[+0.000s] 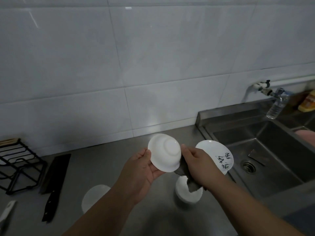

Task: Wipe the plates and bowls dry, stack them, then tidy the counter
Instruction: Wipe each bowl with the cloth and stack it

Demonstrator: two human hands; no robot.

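Forearms [105, 210] bare, a person works at a steel counter [110, 167] just left of the sink [255, 150]. The left hand [144, 169] grips a small white bowl [164, 153] in the air left of the sink, fingers and thumb curled round its rim, the bowl's foot ring turned toward the camera. The right hand [199, 162], between that bowl and the sink, has its fingers closed round a grey cloth [185, 172], which touches the bowl's right side and hangs below the fist. Under the cloth's tail, on the counter left of the sink, stands a second white bowl [187, 193], upright. A white plate with black brush lettering [219, 155] rests at the sink's left rim, partly hidden behind the right hand. Farther left of the sink, a third white dish [92, 196] sits half covered by the left forearm; whether it is a bowl or a plate cannot be told. Well left of the sink lie a dark cleaver [54, 181], a black wire rack [18, 166] and a blurred white-handled tool [7, 212]. Behind the sink, a wall tap [262, 87] carries a clear plastic bottle [277, 104] at its spout.
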